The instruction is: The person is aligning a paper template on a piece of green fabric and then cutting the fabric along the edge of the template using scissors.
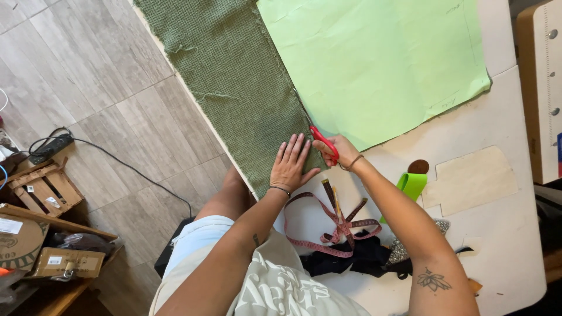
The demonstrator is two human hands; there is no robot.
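My left hand (291,164) lies flat, fingers spread, on a green woven fabric (234,76) near its lower edge. My right hand (338,151) grips red-handled scissors (323,142), whose blades point up along the left edge of a light green paper pattern (369,64) laid over the fabric. The blades sit right where paper and fabric meet. Both hands are close together, almost touching.
A white table (503,210) holds a pink measuring tape (339,225), a green tape roll (412,185), a beige cardboard shape (471,178) and dark cloth (357,257). A wooden ruler board (541,88) lies at the right. A wooden crate (44,187), boxes and a power strip (51,147) stand on the floor at left.
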